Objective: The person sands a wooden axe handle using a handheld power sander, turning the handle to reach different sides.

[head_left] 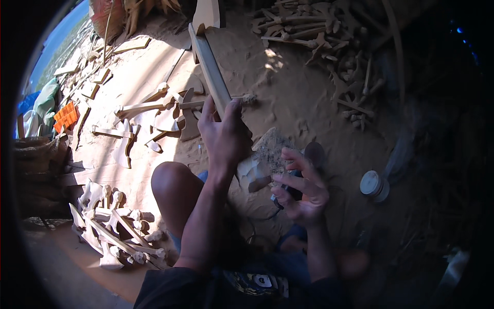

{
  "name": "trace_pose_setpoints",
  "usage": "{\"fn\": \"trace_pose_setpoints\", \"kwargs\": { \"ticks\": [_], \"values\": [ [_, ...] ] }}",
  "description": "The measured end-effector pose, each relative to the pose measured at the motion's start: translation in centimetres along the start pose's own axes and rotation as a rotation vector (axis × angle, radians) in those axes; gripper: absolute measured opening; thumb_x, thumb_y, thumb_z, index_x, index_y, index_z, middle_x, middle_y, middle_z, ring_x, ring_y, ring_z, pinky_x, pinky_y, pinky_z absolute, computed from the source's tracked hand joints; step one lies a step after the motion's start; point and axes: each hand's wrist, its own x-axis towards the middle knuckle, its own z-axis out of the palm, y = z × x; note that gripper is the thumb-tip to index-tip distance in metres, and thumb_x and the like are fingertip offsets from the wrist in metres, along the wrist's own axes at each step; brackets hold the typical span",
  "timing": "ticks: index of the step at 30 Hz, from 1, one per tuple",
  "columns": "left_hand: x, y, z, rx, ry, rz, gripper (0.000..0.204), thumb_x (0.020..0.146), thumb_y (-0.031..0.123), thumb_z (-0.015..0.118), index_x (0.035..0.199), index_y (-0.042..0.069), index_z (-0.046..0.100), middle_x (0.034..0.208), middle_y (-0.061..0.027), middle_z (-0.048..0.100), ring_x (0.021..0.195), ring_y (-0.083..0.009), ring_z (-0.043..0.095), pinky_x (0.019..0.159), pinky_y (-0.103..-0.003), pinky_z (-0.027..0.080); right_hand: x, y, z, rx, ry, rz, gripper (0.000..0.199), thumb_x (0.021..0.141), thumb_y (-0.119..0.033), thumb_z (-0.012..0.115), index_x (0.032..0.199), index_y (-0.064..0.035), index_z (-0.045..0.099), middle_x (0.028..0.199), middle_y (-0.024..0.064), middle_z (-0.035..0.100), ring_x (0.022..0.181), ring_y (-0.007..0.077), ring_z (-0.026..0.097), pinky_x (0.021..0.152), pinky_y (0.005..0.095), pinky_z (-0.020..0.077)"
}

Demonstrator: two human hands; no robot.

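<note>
Two hands work at one long wooden piece (212,72) on a sandy floor (303,103). It is a pale, flat-sided shaft, smooth and grey-brown along its face, with a broader carved end near the person's lap, partly in shadow. Its long axis runs from that lower end up and slightly leftward, and its far tip points away from the person, toward a light wooden block (207,14) at the top. The left hand (224,135) wraps the shaft near its lower third, fingers closed firmly around it. Just right of the shaft's carved end, the right hand (302,191) grips a dark power tool (301,177), fingers curled about its body. Left of the shaft lie cut wooden shapes (154,116); a round lidded jar (374,185) stands well to its right.
</note>
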Motion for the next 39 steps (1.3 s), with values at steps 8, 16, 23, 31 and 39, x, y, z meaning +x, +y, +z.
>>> {"fn": "trace_pose_setpoints", "kwargs": {
  "ticks": [8,16,23,31,39],
  "values": [
    [-0.1,-0.5,1.6,-0.116,-0.055,0.005,0.018,0.101,0.018,0.066,0.108,0.004,0.058,0.075,-0.0019,0.057,0.048,-0.01,0.052,0.04,-0.027,0.042,1.3,-2.4,2.3,0.933,-0.068,0.78,0.061,0.11,-0.032,0.055,0.156,0.0056,0.039,0.13,0.0152,0.063,0.115,0.0198,0.066,0.093,0.0374,0.0608],
    [0.4,-1.4,2.0,-0.114,-0.093,0.007,0.019,0.101,0.02,0.065,0.109,0.005,0.056,0.077,-0.0027,0.057,0.047,-0.0118,0.053,0.041,-0.029,0.044,1.1,-1.4,1.6,0.826,-0.034,0.613,0.052,0.107,-0.029,0.062,0.145,0.0057,0.053,0.118,0.0103,0.068,0.107,0.0148,0.068,0.092,0.0327,0.0594],
    [0.7,-1.8,2.4,-0.134,0.003,0.063,0.019,0.1,0.017,0.065,0.107,0.002,0.056,0.068,-0.0021,0.054,0.043,-0.011,0.051,0.038,-0.028,0.042,2.4,-1.3,1.5,0.648,0.022,0.77,0.039,0.11,-0.03,0.056,0.124,0.0048,0.066,0.09,0.004,0.07,0.085,0.0076,0.064,0.078,0.0254,0.051],
    [0.0,-1.3,2.1,-0.117,-0.003,0.101,0.022,0.1,0.016,0.066,0.112,0.001,0.055,0.062,-0.0005,0.051,0.042,-0.0103,0.05,0.038,-0.027,0.042,0.3,0.2,1.6,0.793,-0.078,0.727,0.046,0.11,-0.035,0.052,0.135,0.0032,0.061,0.1,0.0111,0.071,0.091,0.0172,0.072,0.071,0.038,0.0658],
    [0.1,-0.9,2.5,-0.112,-0.021,0.151,0.025,0.1,0.018,0.067,0.115,0.001,0.055,0.061,-0.0023,0.053,0.042,-0.0111,0.053,0.038,-0.027,0.045,-20.9,17.5,15.0,0.274,-0.374,1.082,0.055,0.103,-0.044,0.061,0.129,0.0044,0.062,0.105,0.0141,0.075,0.079,0.0324,0.075,0.072,0.0383,0.0629]
  ]
}}
